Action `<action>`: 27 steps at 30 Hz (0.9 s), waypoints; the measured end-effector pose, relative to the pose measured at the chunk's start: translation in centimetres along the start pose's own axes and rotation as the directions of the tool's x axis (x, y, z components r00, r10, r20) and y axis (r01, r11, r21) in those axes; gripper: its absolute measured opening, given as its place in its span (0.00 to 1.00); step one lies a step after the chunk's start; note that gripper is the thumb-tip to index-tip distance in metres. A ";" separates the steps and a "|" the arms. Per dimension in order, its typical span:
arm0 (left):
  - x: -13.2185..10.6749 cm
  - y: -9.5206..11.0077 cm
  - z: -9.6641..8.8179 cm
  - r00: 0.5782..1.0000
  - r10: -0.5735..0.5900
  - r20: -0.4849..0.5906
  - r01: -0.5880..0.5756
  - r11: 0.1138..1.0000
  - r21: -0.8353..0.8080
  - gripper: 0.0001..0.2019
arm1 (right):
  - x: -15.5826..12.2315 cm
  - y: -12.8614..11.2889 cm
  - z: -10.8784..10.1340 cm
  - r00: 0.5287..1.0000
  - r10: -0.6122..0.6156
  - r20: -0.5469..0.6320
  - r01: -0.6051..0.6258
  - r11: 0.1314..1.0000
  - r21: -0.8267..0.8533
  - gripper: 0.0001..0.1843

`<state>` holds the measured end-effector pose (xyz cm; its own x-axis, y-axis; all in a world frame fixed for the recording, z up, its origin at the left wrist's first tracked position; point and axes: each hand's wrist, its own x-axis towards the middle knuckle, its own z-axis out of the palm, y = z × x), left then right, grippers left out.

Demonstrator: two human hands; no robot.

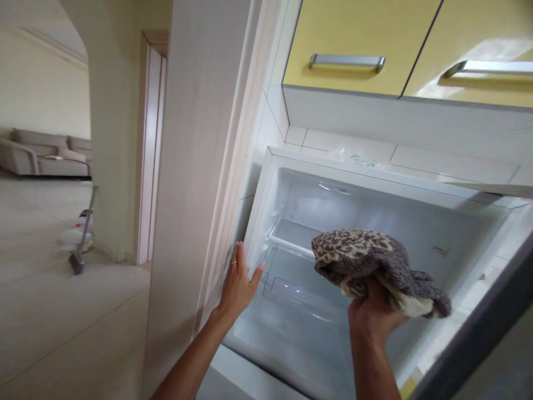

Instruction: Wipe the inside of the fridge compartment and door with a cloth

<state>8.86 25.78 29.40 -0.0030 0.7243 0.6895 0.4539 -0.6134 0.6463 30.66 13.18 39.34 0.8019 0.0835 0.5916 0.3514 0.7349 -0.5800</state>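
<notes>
A white freezer compartment [291,161] stands open in front of me, with a clear shelf [291,233] and a clear tray [300,291] inside. My left hand [238,286] lies flat with fingers stretched on the compartment's left edge; a ring shows on one finger. My right hand [372,314] is closed around a bunched brown patterned cloth [366,261], held up inside the opening in front of the shelf.
Yellow wall cabinets [358,33] with metal handles hang above the freezer. Its open door [491,333] runs along the lower right. A tall pale panel [195,166] stands to the left. Beyond it lie a tiled floor, a mop [83,233] and a sofa [45,153].
</notes>
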 end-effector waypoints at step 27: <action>2.4 -6.5 6.7 0.852 0.217 -0.477 -0.169 0.975 0.142 0.25 | 3.7 14.9 25.9 0.957 -0.080 0.280 0.108 0.990 -0.087 0.15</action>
<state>11.87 33.65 24.65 -0.3288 0.3333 0.8836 0.5698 -0.6761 0.4671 26.30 41.88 47.40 0.6039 0.2095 0.7690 0.4770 0.6780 -0.5593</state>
